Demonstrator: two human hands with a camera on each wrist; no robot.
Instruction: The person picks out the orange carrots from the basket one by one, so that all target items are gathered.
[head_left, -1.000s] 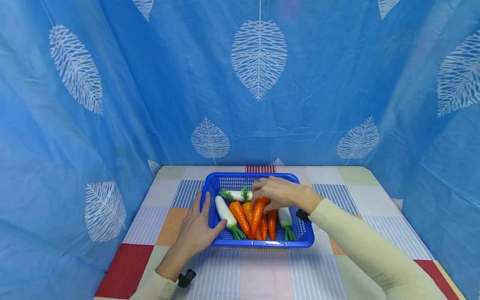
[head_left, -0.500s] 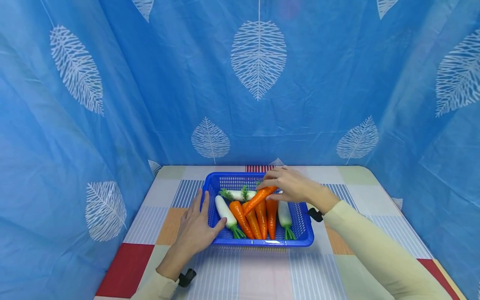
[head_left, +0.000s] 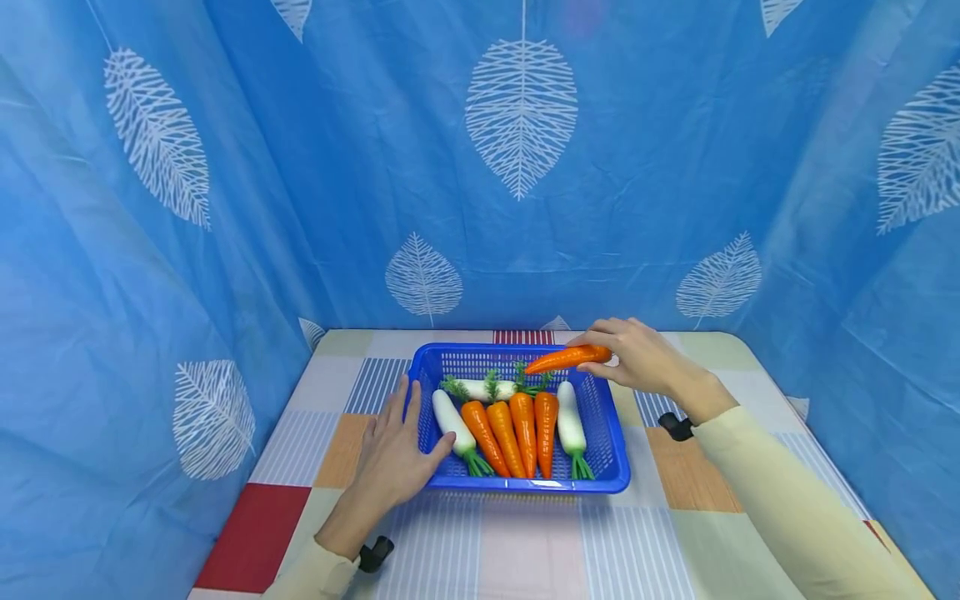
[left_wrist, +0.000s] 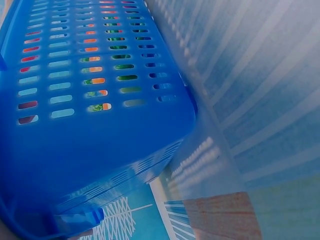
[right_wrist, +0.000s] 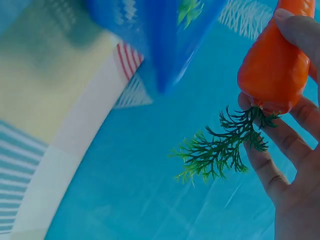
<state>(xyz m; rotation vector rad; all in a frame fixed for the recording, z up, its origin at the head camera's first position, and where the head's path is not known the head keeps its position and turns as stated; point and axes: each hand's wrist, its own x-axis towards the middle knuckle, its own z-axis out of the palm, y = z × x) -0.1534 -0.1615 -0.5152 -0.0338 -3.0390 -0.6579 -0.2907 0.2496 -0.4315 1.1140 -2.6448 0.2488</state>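
Observation:
My right hand [head_left: 643, 357] pinches an orange carrot [head_left: 564, 359] between thumb and fingers, above the back right corner of a blue plastic basket [head_left: 525, 486]. In the right wrist view the carrot [right_wrist: 275, 70] shows its thick end with green feathery leaves [right_wrist: 225, 145]. My left hand [head_left: 396, 462] has its fingers spread along the basket's left rim. Inside the basket lie several more carrots [head_left: 504, 437] side by side. A white radish [head_left: 452, 425] lies left of them, another white radish [head_left: 571, 421] to their right, and a further white one [head_left: 480, 389] crosswise behind.
A patchwork-patterned tablecloth [head_left: 525, 542] covers the table under the basket. Blue curtains [head_left: 517, 250] with white leaf prints hang behind and on both sides. In the left wrist view the basket's slotted wall [left_wrist: 100, 135] fills much of the picture.
My right hand has lifted the carrot off the others and carried it up and to the right, turning it nearly level. My left hand has stayed at the basket's left rim.

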